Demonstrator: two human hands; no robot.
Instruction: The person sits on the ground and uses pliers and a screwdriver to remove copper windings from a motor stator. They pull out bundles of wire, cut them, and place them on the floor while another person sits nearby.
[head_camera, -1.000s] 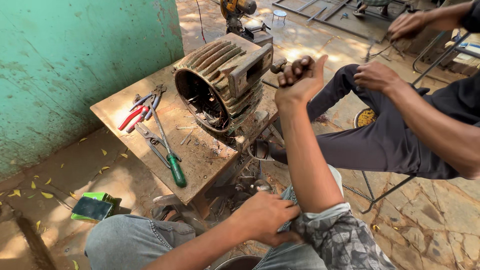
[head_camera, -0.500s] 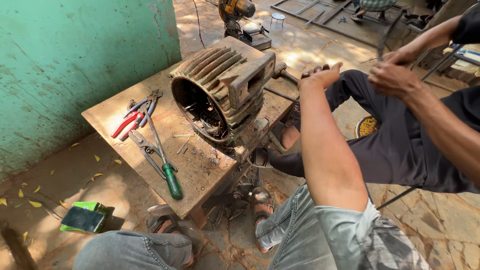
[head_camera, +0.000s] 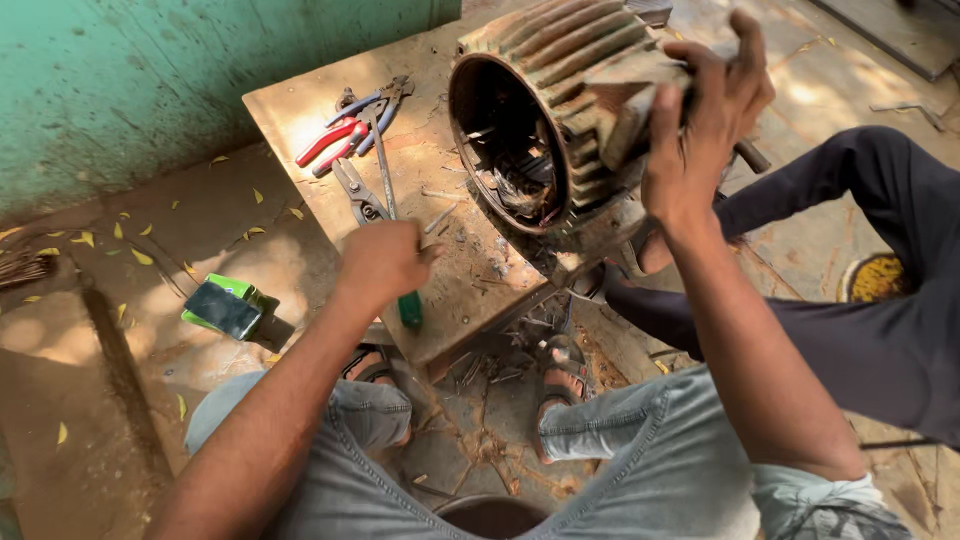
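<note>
— Starting at the fingers: what is the left hand doing?

— It is closing around the green-handled screwdriver on the wooden table. The fingers are curling over the upper part of the handle, and only the green butt end is sticking out below the fist, toward the table's near edge.

— And which way is the tool lying?

— Its long axis is running away from the person, the shaft pointing up past the grey pliers toward the red-handled pliers and the blue-handled cutters.

— The right hand?

— It is gripping the ribbed top of the rusty motor housing, fingers spreading over the fins (the fingertips are hidden on the far side). The housing is lying on its side on the table, its open mouth facing the left hand.

— So which hand is nearer the opening?

— The left one, with the screwdriver just left of the mouth. A seated person's dark trouser leg is showing beyond the housing.
</note>
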